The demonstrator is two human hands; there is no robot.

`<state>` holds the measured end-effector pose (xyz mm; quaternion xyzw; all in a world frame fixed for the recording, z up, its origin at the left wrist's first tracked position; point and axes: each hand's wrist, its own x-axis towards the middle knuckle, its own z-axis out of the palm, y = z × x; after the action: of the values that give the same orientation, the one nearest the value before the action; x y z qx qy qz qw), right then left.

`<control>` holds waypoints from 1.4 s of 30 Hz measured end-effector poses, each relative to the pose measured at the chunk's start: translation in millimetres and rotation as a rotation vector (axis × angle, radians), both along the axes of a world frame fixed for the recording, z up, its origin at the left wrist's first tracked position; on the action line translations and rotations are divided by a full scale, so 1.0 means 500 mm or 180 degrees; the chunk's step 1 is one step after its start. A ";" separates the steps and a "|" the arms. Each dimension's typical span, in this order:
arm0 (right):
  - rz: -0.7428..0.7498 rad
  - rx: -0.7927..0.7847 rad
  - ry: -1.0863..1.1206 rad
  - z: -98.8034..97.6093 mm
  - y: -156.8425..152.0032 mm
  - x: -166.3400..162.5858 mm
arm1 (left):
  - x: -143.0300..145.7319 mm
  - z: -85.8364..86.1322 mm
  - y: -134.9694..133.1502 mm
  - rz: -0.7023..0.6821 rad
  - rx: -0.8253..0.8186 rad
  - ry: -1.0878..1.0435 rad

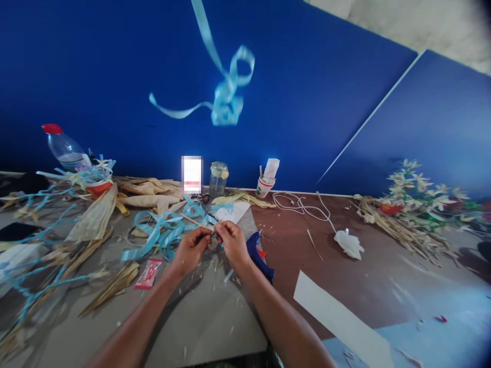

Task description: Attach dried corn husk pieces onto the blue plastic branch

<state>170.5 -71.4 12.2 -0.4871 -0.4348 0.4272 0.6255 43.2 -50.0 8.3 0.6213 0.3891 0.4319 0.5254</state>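
Between the two hands, near the middle of the desk (215,317) and just above its grey top, a thin strip of dry husk (213,231) is being held. Small husk crumbs are lying on the desk under it. Just behind it a tangle of light blue ribbon (161,232) is spreading toward the left. A blue glue gun (258,255) is lying just beside the right wrist, and a small red packet (149,273) is lying left of the left hand. Long dry husks (94,217) are covering the left part of the desk. A white paper strip (341,319) is lying toward the front right, on the brown part. Along the far edge a glass jar (218,180), a paper cup (264,186), a white cable (299,204) and, toward the far left corner, a bottle with a red cap (65,148) are standing or lying. A blue wall (115,76) is rising behind the far edge, and a ribbon bow (226,97) is hanging in front of it.

The left hand (191,249) and the right hand (232,244) are meeting fingertip to fingertip, each pinching the strip between thumb and first fingers, the other fingers curled in. Both forearms are reaching in from the near edge, bare.
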 end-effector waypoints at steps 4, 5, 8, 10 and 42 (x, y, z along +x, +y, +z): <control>-0.0054 0.0005 -0.0007 0.002 0.001 0.001 | -0.003 -0.011 0.006 -0.0099 -0.0093 0.0014; -0.0056 -0.0002 -0.0011 0.003 0.000 0.001 | -0.003 -0.015 0.008 -0.0125 -0.0115 0.0021; -0.0074 -0.0046 -0.0080 0.008 -0.001 0.001 | -0.006 -0.023 0.012 -0.0188 -0.0237 -0.0048; -0.0096 -0.0080 -0.0122 0.011 -0.002 0.001 | -0.006 -0.022 0.011 -0.0231 -0.0353 -0.0132; -0.0365 -0.0241 -0.0756 0.005 0.021 0.011 | -0.019 0.023 0.016 0.0671 -0.1294 -0.2014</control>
<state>176.0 -60.8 14.6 -0.5815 -0.4608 0.3462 0.5742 33.9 -42.1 19.7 0.2973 0.3470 0.5679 0.6846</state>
